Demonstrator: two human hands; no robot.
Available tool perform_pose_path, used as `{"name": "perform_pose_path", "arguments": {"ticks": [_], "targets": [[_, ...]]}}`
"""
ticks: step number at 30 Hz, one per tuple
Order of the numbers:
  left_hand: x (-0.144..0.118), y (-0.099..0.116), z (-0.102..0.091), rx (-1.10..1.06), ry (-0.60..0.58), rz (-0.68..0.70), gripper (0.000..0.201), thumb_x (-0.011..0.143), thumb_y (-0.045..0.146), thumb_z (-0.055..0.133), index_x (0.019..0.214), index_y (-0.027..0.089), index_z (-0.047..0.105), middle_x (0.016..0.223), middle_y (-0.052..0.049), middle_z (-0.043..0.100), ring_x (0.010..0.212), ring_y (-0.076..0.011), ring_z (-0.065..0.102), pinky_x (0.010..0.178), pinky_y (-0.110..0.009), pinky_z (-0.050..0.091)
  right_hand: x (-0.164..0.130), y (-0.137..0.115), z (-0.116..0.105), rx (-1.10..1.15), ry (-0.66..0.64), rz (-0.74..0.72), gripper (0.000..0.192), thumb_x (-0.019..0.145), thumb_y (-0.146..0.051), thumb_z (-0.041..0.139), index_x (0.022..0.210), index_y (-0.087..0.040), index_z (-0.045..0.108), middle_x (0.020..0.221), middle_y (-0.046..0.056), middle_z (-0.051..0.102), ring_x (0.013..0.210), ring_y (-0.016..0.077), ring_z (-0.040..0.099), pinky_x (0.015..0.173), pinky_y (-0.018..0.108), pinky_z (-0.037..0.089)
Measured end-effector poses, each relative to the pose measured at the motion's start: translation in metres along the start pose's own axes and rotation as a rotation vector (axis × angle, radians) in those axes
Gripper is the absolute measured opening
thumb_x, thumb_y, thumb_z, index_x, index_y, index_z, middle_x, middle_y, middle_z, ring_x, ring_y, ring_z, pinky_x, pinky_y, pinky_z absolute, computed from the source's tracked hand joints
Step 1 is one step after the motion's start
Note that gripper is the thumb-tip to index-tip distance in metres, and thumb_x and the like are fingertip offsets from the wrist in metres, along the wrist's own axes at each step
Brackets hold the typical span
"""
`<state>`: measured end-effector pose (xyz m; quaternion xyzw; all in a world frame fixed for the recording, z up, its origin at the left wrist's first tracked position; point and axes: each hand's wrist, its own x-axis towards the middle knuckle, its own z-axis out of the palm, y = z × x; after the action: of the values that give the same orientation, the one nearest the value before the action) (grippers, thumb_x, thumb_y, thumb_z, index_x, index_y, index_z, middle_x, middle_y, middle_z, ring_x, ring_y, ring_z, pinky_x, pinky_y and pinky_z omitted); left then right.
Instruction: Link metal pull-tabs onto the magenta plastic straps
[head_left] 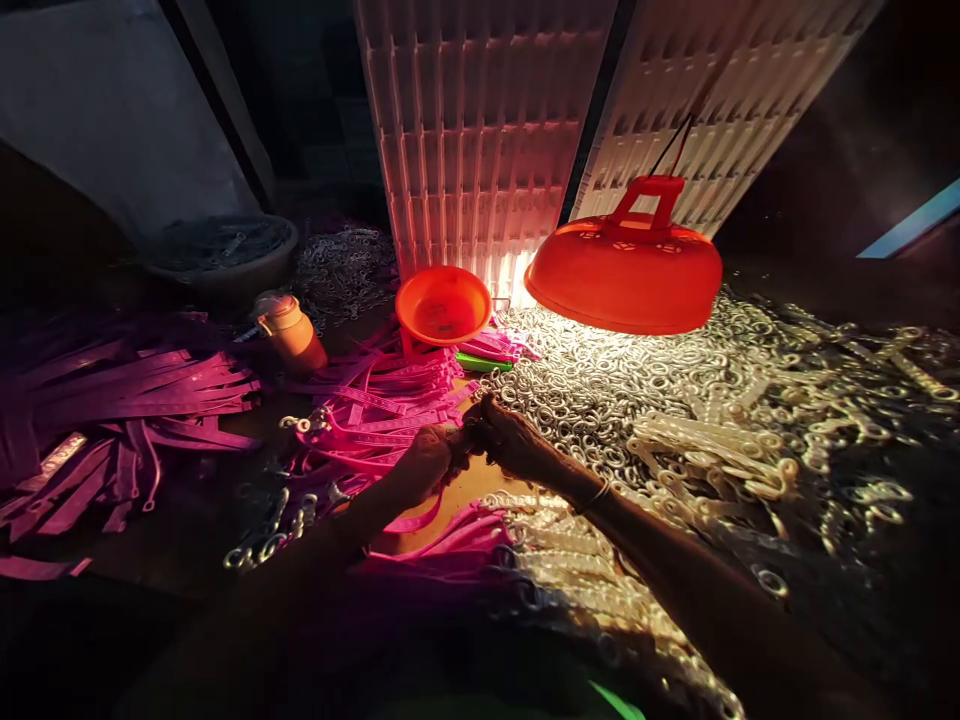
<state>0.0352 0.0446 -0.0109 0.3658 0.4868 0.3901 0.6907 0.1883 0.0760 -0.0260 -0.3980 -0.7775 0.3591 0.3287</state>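
Metal rings surround both hands beneath orange lamp.

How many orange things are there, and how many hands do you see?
Orange hanging lamp shade: 1
Orange bowl: 1
Orange bottle: 1
Hands: 2, the left hand and the right hand, held close together over the pink straps
Total: 5
The pink straps and metal rings are too many to count.

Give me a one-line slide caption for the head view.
Under an orange lamp, left hand and right hand meet over a pink strap, beside heaped metal rings.
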Motion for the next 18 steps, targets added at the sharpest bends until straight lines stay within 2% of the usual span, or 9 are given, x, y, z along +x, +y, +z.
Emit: {"name": "perform_pose_path", "arguments": {"ticks": [3,6,8,10,13,15,18], "targets": [[-0.020,0.027,-0.001,0.099,-0.069,-0.017,0.030,0.062,0.033,0.073,0.051,0.015,0.052,0.036,0.008,0.032,0.031,-0.0026,0.020,0.035,-0.020,0.009,-0.020,-0.033,-0.012,-0.108,-0.098,-0.089,0.021,0.084,-0.036,0.054,0.096,-0.018,0.054,0.063,-0.002,0.053,0.049,0.0069,0.037,0.049,0.021,0.028],[-0.048,0.039,-0.005,0.254,-0.265,-0.024,0.031,0.067,0.041,0.070,0.057,0.012,0.062,0.040,0.006,0.034,0.035,-0.0032,0.021,0.037,-0.021,0.011,-0.055,-0.063,-0.015,-0.107,-0.102,-0.108,0.023,0.082,-0.034,0.058,0.100,-0.019,0.057,0.066,0.001,0.057,0.051,0.0088,0.039,0.050,0.022,0.028],[-0.065,0.032,-0.007,0.344,-0.357,-0.031,0.032,0.073,0.042,0.066,0.065,0.011,0.067,0.046,0.003,0.041,0.042,-0.0049,0.027,0.040,-0.021,0.017,-0.082,-0.073,-0.011,-0.058,-0.110,-0.058,0.023,0.081,-0.034,0.061,0.100,-0.021,0.058,0.069,0.003,0.059,0.053,0.0110,0.044,0.051,0.024,0.031],[-0.080,0.016,-0.008,0.363,-0.409,-0.073,0.031,0.075,0.042,0.064,0.068,0.012,0.068,0.052,0.001,0.045,0.047,-0.0069,0.033,0.043,-0.021,0.022,-0.110,-0.076,-0.005,0.004,-0.106,0.032,0.022,0.080,-0.034,0.061,0.099,-0.023,0.060,0.071,0.005,0.060,0.057,0.0140,0.049,0.052,0.025,0.034],[-0.100,-0.011,-0.005,0.207,-0.459,-0.197,0.036,0.076,0.047,0.063,0.064,0.013,0.063,0.056,-0.001,0.049,0.051,-0.0089,0.041,0.047,-0.021,0.028,-0.143,-0.070,0.004,0.132,-0.135,0.182,0.021,0.084,-0.034,0.055,0.102,-0.025,0.061,0.076,0.006,0.061,0.064,0.0183,0.054,0.052,0.027,0.038],[-0.111,-0.020,0.000,0.094,-0.462,-0.222,0.039,0.076,0.050,0.063,0.066,0.012,0.063,0.059,-0.002,0.052,0.053,-0.0102,0.046,0.050,-0.021,0.033,-0.155,-0.066,0.008,0.212,-0.165,0.260,0.020,0.086,-0.035,0.050,0.100,-0.026,0.061,0.073,0.005,0.061,0.062,0.0181,0.054,0.049,0.027,0.037],[-0.121,-0.023,0.008,0.102,-0.401,-0.151,0.039,0.075,0.051,0.063,0.077,0.013,0.067,0.068,-0.005,0.060,0.058,-0.0130,0.055,0.053,-0.022,0.040,-0.157,-0.066,0.012,0.264,-0.162,0.338,0.021,0.088,-0.038,0.047,0.098,-0.025,0.060,0.068,0.004,0.058,0.056,0.0156,0.049,0.045,0.026,0.035]]}}
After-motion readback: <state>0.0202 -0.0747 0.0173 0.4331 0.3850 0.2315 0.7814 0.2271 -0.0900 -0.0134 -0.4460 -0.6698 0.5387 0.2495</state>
